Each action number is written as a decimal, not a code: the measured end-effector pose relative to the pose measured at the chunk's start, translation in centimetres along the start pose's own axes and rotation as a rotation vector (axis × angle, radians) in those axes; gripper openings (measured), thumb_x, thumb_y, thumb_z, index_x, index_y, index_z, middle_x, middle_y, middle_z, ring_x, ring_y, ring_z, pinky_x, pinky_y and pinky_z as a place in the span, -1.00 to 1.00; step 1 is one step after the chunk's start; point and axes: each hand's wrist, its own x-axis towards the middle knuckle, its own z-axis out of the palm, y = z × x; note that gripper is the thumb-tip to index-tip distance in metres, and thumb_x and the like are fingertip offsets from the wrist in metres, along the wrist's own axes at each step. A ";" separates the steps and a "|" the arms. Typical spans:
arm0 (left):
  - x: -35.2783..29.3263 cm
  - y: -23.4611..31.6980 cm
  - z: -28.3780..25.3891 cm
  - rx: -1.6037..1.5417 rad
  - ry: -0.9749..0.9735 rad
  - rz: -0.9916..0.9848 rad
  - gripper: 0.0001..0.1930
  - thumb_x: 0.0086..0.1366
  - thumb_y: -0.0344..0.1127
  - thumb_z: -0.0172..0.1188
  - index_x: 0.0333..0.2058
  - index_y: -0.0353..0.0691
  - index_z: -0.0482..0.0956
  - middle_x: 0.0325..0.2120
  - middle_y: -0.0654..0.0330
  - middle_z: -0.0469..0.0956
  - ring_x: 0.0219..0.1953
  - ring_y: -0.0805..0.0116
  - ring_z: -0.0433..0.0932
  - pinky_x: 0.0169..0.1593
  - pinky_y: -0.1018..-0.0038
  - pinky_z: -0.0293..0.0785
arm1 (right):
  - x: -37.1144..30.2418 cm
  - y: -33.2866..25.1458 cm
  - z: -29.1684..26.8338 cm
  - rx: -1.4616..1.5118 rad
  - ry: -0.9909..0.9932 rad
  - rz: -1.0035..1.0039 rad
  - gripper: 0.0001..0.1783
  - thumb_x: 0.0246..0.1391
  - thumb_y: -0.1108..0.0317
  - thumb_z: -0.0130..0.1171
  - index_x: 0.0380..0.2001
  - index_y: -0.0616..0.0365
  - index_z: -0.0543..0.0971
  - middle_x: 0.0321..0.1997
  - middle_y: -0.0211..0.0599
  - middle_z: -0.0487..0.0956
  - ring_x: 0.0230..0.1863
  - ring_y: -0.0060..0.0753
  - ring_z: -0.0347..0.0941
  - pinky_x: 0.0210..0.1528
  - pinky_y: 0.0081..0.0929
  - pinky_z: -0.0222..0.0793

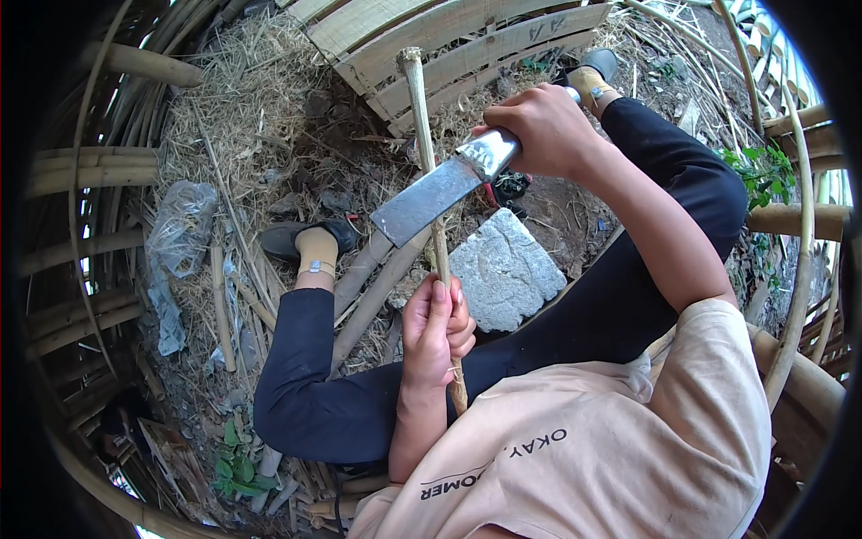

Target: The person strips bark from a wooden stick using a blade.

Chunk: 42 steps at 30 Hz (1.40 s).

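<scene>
Wooden stick (419,108) rose from the left hand (436,328), which gripped it near a stone block (507,269); the right hand (546,130) clasped a knife (447,190) crossing the stick, contact hard to judge.

The right hand (546,130) was closed in a fist at one o'clock, its back turned up. From there the bare right forearm (651,211) slanted to a bent elbow (709,292) near three o'clock. The left hand (431,332) sat just off centre toward six, thumb (437,304) pointing at twelve, fingers curled in, and the left forearm (415,427) ran down toward six. Both legs were bent and parted, left knee (283,418) between seven and eight, right knee (723,189) between two and three.
</scene>
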 end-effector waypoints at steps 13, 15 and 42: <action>-0.6 0.5 0.9 0.240 0.179 0.122 -0.72 0.52 -0.11 -0.17 -0.33 -0.14 0.28 -0.72 0.48 0.07 -0.76 0.75 -0.05 -0.70 0.69 -0.14 | -0.2 -2.8 0.1 0.068 -0.177 0.213 -0.84 -0.44 0.38 0.28 -0.62 0.16 0.61 -0.63 -0.09 0.57 -0.52 0.03 0.57 -0.41 -0.18 0.51; -0.6 0.4 1.0 0.254 0.190 0.122 -0.72 0.52 -0.11 -0.16 -0.34 -0.14 0.27 -0.72 0.48 0.07 -0.76 0.75 -0.04 -0.71 0.69 -0.13 | -0.4 -2.2 1.1 0.114 -0.121 0.235 -0.84 -0.43 0.38 0.28 -0.60 0.15 0.62 -0.63 -0.10 0.57 -0.52 0.02 0.57 -0.41 -0.19 0.51; -0.5 0.2 1.3 0.135 0.070 0.073 -0.78 0.52 -0.15 -0.13 -0.29 -0.13 0.30 -0.68 0.48 0.07 -0.74 0.77 -0.06 -0.71 0.71 -0.17 | -0.4 5.1 -3.3 -0.101 0.234 0.236 -0.75 -0.31 0.38 0.27 -0.41 -0.04 0.70 -0.54 -0.28 0.64 -0.50 -0.25 0.60 -0.39 -0.32 0.52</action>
